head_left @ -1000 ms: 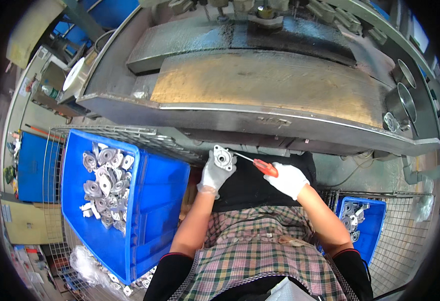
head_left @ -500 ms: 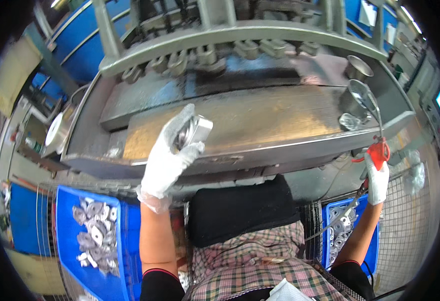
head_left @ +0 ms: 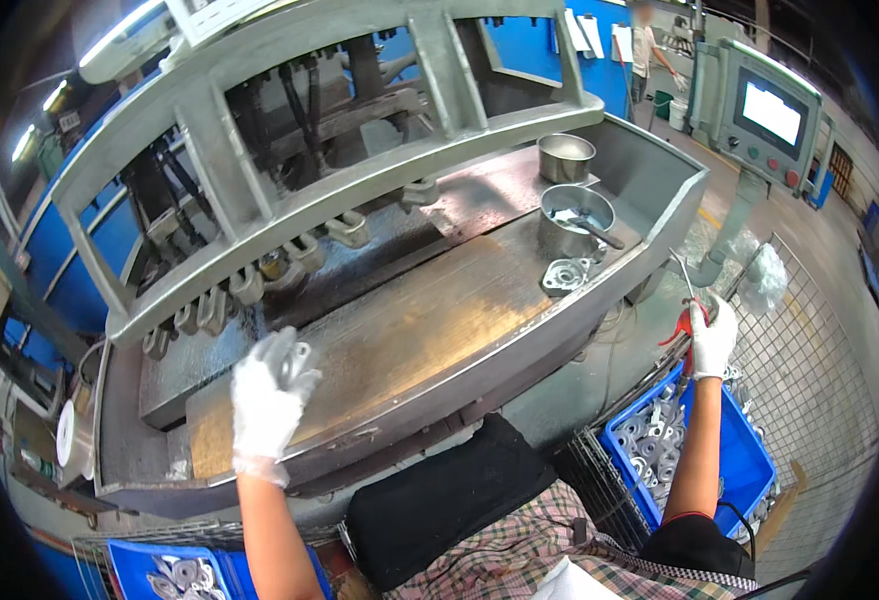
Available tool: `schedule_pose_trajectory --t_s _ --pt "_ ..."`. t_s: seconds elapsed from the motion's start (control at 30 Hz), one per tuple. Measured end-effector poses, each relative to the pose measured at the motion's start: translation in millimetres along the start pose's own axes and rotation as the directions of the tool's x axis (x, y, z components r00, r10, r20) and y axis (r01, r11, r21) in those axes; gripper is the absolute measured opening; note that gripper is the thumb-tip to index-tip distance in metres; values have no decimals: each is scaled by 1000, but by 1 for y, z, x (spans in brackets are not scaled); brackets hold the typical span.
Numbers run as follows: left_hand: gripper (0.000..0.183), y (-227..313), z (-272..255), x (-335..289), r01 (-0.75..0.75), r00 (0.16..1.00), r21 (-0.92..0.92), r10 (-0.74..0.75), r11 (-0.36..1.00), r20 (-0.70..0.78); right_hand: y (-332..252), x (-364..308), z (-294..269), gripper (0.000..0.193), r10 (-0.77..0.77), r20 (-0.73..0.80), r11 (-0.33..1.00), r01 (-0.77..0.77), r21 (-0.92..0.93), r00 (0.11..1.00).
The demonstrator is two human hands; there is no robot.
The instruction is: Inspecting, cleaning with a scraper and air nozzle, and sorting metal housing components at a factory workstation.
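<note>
Over the left part of the wooden board [head_left: 409,330], my left hand [head_left: 267,400], in a white glove, is closed around a small grey metal part [head_left: 300,358]. Fingers cover most of that part. Well out to the right, beyond the front edge of the metal trough, my gloved right hand [head_left: 713,338] grips a red air blow gun [head_left: 687,322]. Its thin metal nozzle points up and toward the trough. A silvery flange-shaped casting [head_left: 565,276] lies at the board's right end, beside a metal pot [head_left: 576,232] with a dark-handled tool in it.
A grey machine frame [head_left: 359,170] with a row of metal clamps spans the trough. Another metal pot [head_left: 565,158] stands farther back. Blue bins [head_left: 749,450] of metal parts sit low at both sides. A control panel [head_left: 765,112] stands at right; a person [head_left: 643,60] is far behind.
My view has swung to the right, bringing the control panel in. The left hand still holds its metal part, now turned so less shows. The right hand keeps hold of the blow gun.
</note>
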State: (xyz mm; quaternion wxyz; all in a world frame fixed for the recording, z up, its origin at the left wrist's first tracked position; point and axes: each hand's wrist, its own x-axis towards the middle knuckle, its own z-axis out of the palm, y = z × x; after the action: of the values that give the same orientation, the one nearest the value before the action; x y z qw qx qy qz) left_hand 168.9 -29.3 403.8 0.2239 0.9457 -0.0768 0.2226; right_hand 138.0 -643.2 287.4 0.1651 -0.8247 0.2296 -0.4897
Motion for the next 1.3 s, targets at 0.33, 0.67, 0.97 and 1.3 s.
schedule_pose_trajectory --t_s 0.33,0.67,0.97,1.3 --pt "52 -14 62 -6 122 959 166 -159 979 233 -120 47 63 50 -193 412 903 -3 429 891" --pt "51 -14 60 -8 115 969 143 -143 983 199 -142 93 86 23 -80 408 893 -117 435 910" --pt "51 -14 58 -7 138 968 110 -158 984 196 -156 106 107 30 -84 517 971 -46 233 852" --pt "48 -16 59 -7 100 978 120 -120 988 170 -168 104 77 21 -94 349 848 -109 518 933"
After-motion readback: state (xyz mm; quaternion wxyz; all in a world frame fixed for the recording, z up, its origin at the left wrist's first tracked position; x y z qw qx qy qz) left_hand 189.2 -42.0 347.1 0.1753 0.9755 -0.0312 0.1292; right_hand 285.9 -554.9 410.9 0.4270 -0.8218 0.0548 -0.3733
